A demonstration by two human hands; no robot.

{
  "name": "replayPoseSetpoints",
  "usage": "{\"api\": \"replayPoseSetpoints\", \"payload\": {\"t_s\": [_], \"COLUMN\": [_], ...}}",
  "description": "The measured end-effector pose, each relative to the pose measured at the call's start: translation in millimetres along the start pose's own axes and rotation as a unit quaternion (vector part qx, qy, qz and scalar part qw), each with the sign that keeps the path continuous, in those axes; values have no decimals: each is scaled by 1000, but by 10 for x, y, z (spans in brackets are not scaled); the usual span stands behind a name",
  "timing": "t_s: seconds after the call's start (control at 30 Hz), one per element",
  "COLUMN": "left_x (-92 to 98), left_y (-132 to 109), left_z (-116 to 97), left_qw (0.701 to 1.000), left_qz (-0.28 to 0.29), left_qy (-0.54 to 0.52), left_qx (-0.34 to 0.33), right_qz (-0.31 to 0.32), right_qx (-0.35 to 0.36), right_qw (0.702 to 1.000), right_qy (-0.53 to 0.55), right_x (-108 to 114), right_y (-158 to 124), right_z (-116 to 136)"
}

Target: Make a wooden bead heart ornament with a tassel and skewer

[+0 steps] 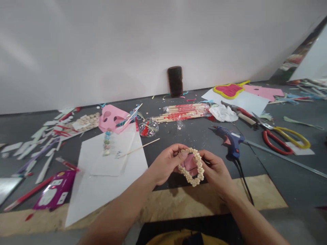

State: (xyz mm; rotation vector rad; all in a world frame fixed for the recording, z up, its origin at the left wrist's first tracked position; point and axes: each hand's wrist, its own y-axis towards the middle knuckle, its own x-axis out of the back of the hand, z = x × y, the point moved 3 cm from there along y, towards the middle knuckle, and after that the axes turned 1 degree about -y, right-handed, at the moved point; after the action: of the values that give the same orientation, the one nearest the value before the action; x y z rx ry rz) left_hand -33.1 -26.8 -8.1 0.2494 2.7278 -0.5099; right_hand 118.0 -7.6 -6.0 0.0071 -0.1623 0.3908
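My left hand [167, 162] and my right hand [217, 170] hold between them a pink heart-shaped piece rimmed with small cream beads [195, 166], lifted a little above the dark table. Left fingers pinch its upper left edge; right fingers grip its right side. A blue glue gun [231, 139] lies just right of my right hand, its black cord trailing toward me. A thin wooden stick [139, 148] rests on white paper [102, 177] to the left.
Red and yellow scissors [282, 136], a packet of wooden sticks [184, 112], a pink mask [113, 119], a bag of wooden beads [84, 122], a purple packet [55, 194], paper strips at left, a phone [175, 81] leaning on the wall.
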Motion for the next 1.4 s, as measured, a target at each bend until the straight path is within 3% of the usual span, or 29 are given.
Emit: {"api": "replayPoseSetpoints", "payload": {"t_s": [0.57,0.8,0.9,1.1,1.27,1.4], "left_x": [24,-19,-10,13,-12,0], "left_y": [30,10,18,26,13,30], "left_z": [34,-7,15,-10,-37,-13], "left_qw": [999,994,993,996,995,994], "left_qz": [17,15,-14,-72,-98,-105], "left_qy": [-29,-92,-101,-51,-7,12], "left_qx": [4,53,51,-20,-25,-22], "right_qz": [-2,-38,-36,-10,-31,-34], "right_qx": [21,11,15,-36,-7,15], "right_qw": [998,998,999,998,994,987], "right_qy": [-54,-41,-36,42,-108,-159], "right_x": [-3,39,37,31,4,-41], "right_y": [42,21,9,-7,7,3], "right_z": [-11,-69,-93,-170,-49,-11]}}
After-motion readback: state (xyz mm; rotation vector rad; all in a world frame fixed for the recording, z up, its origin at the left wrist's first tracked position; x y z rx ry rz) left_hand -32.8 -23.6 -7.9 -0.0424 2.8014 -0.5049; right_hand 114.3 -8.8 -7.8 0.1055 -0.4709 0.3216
